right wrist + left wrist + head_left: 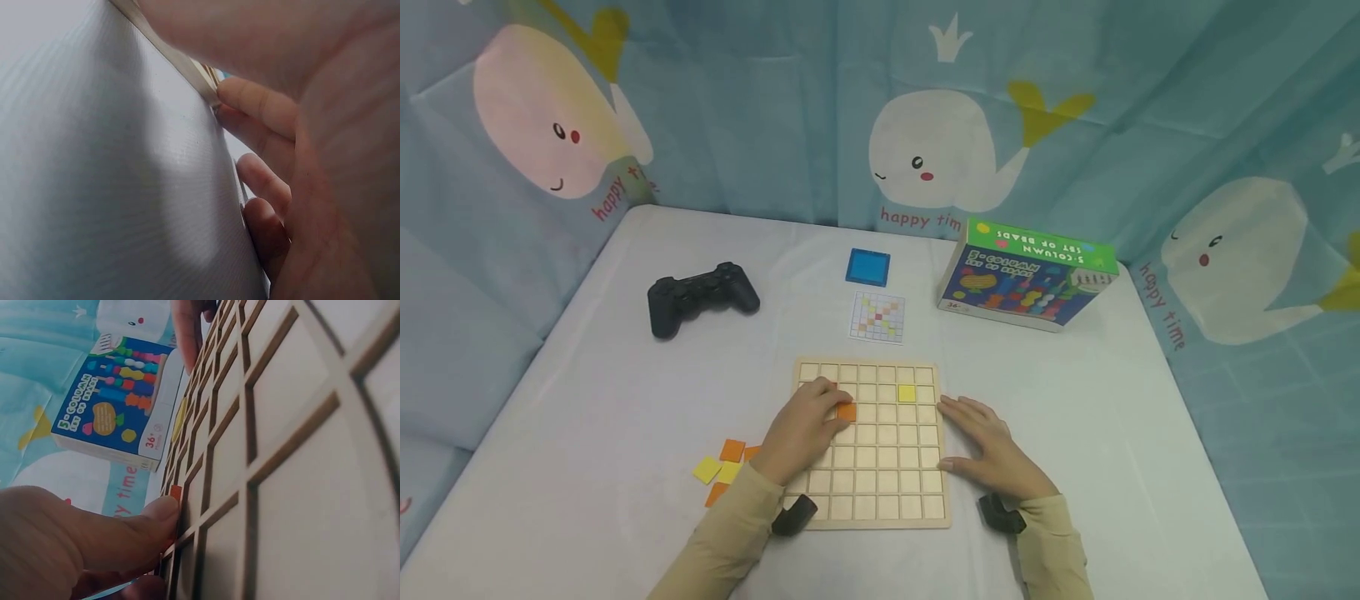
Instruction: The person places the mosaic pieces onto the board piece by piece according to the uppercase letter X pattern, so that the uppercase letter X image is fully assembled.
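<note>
I am seating an orange tile (pixel 847 411) in the grid board (pixel 880 467) with my left hand (pixel 801 433), fingers pressing it; my right hand (pixel 992 454) is resting flat, steadying the edge. One yellow tile (pixel 907 393) is already sitting placed; most cells and the spare tiles (pixel 722 467) are waiting.

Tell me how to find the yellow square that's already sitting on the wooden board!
Start at the wooden grid board near the front edge of the white table, between the two hands. Go to its second row from the far edge, toward the right. The yellow tile sits there alone; the only other tile showing, an orange tile, lies at the left hand's fingertips.
</note>
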A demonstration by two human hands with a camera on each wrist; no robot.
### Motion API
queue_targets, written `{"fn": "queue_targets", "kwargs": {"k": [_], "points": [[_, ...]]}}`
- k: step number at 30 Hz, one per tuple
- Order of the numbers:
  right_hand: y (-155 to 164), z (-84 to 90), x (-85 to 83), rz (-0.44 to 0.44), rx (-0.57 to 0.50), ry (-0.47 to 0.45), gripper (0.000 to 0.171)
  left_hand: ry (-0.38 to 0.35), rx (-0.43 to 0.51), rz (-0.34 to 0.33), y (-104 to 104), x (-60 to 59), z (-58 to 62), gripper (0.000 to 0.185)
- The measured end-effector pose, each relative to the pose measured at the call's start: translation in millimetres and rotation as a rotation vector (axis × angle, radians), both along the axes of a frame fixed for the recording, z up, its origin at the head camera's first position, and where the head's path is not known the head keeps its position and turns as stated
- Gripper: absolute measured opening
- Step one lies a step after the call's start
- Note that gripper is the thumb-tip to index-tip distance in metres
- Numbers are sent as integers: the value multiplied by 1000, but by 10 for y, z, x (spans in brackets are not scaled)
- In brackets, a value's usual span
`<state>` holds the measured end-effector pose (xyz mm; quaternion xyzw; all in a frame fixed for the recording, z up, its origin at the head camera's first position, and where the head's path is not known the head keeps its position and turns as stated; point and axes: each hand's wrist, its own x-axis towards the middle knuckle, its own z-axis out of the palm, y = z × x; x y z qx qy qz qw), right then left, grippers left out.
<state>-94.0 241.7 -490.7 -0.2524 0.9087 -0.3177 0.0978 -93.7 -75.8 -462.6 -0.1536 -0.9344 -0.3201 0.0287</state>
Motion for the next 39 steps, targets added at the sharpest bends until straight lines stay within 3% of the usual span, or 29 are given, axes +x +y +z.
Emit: {"fn": "queue_targets", "kwargs": {"k": [8, 12, 16, 20, 22, 25, 28, 30, 33, 39], "points": [[1, 0, -1, 4, -11, -2, 80, -13, -4, 8, -4, -15, -53, 25], [-13, 11, -6, 2, -9, -4, 80, -10, 21, 21, -65, 32, -4, 25], [-29, 19, -8, -1, -3, 0, 81, 61, 56, 83, -273, 211, 73, 24], [-35, 20, -1, 2, -1, 3, 82, 125, 29, 237, -587, 512, 106, 24], [-32, 21, 4, 4, -7, 6, 82, 99, -7, 338, -734, 665, 104, 27], [-21, 23, 18, 2, -10, 25, 81, -38, -64, 462, -894, 854, 95, 33], [-10, 34, 38, -9, -9, 25, 81, -202, -112, 522, -971, 960, 67, 41], [-8, 43, 51, -19, -11, 7, 81, -264, -124, 539, -983, 992, 41, 44], [-12, 49, 65, -26, -13, -21, 81, -280, -121, 565, -975, 1010, 6, 40], [-27, 48, 49, -14, -12, -14, 81, -232, -74, 609, -976, 1032, 8, 31]]}}
